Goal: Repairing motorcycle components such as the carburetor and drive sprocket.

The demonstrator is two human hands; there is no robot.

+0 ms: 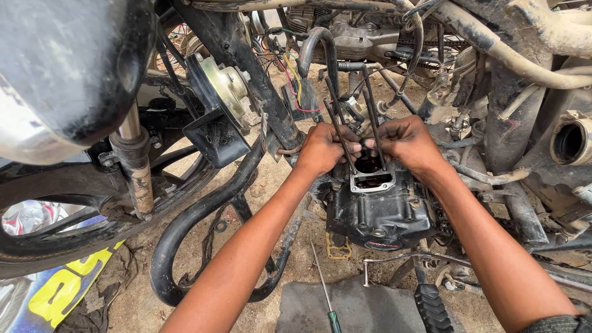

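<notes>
Engine block [379,213] (black, grimy) has both hands, left [324,149] and right [407,143], in closed grip on its studs [375,123].

The black engine crankcase [379,213] sat upright in the motorcycle frame, grimy and dull, its open square cylinder mouth [372,179] facing up just below both hands' fingertips. Four thin dark studs [373,120] rose from the corners of that opening, slightly tilted, passing up between the two hands and standing well above them.
</notes>
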